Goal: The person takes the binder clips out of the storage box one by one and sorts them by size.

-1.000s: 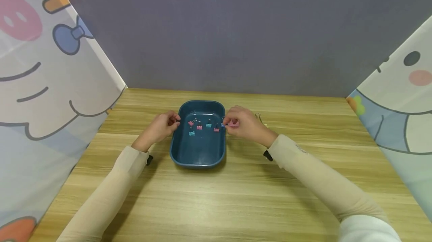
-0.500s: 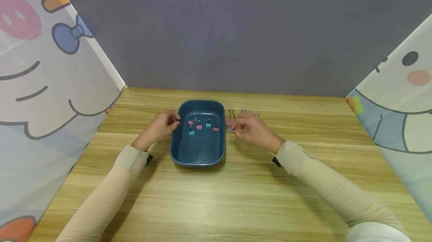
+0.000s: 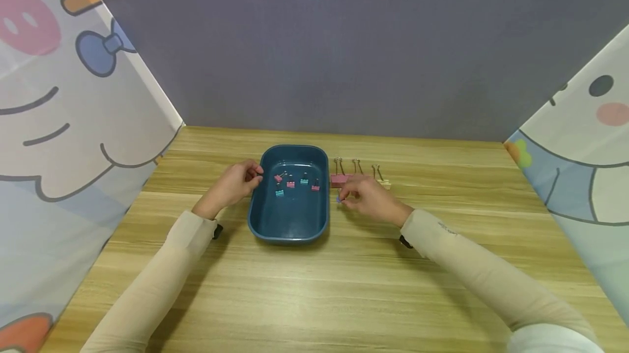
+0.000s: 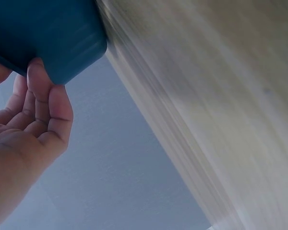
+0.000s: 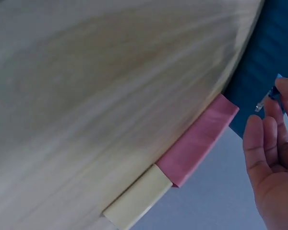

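Note:
My left hand point(image 3: 239, 182) pinches the left rim of a dark blue tray point(image 3: 290, 227), with the thumb and fingers on either side of the rim in the left wrist view. Inside the tray lie several small binder clips, among them a teal clip point(image 3: 279, 193) and a pink clip point(image 3: 315, 188). Just outside the right wall, my right hand point(image 3: 372, 198) pinches a small blue binder clip point(image 5: 277, 91) between thumb and fingertip. Beyond that hand, a large pink binder clip point(image 3: 338, 181) and a cream one point(image 3: 385, 184) stand in a row, the middle partly hidden by the hand.
The tray stands on a wood-grain table point(image 3: 304, 298). A grey panel point(image 3: 314, 52) rises behind the table, and cartoon-printed cloths point(image 3: 73, 200) flank both sides. The row of large clips sits close to the tray's right wall, wire handles pointing away.
My right hand, holding the blue clip, has moved from the tray's right rim rightward and then nearer to me, uncovering the large clips. My left hand stays at the rim.

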A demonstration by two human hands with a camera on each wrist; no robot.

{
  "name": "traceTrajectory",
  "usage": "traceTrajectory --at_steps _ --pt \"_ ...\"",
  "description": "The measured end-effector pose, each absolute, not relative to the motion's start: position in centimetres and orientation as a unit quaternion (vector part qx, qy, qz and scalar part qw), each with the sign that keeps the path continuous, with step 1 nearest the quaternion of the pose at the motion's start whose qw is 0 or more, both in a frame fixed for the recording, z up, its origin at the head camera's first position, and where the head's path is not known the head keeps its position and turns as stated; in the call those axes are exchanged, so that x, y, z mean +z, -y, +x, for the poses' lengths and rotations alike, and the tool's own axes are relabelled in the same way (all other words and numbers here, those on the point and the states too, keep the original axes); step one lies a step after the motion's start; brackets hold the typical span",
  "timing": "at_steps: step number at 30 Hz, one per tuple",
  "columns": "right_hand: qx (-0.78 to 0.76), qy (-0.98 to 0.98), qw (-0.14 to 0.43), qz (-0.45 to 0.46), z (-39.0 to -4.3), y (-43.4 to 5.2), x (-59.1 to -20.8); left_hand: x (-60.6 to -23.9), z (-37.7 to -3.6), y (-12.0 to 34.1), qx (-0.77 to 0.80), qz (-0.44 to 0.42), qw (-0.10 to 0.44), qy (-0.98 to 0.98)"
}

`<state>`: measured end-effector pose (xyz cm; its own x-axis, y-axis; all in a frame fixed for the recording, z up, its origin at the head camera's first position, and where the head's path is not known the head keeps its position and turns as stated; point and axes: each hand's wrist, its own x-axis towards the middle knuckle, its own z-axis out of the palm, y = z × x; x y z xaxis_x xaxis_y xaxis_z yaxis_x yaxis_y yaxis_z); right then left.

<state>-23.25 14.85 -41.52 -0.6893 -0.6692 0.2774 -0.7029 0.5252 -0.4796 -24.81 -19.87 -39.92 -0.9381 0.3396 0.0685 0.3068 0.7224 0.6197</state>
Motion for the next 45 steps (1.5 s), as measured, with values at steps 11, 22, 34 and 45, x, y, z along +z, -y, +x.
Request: traceTrajectory --at_steps 11,22,34,45 --pt "0.257 0.885 -0.015 0.387 -23.8 -14.5 -43.2 -39.9 -24.8 19.8 0.329 0.173 0.021 -0.928" --pt "0.237 0.896 -0.036 0.374 -23.9 -14.2 -43.2 -39.8 -24.8 19.8 0.328 0.174 0.025 -0.928" --pt "0.263 0.889 -0.047 0.372 -23.8 -14.4 -42.9 -39.9 -24.8 19.8 0.326 0.171 0.024 -0.929" --pt "0.283 0.884 0.004 0.373 -24.0 -14.6 -40.1 -40.0 -24.9 19.8 0.327 0.176 0.019 -0.928"
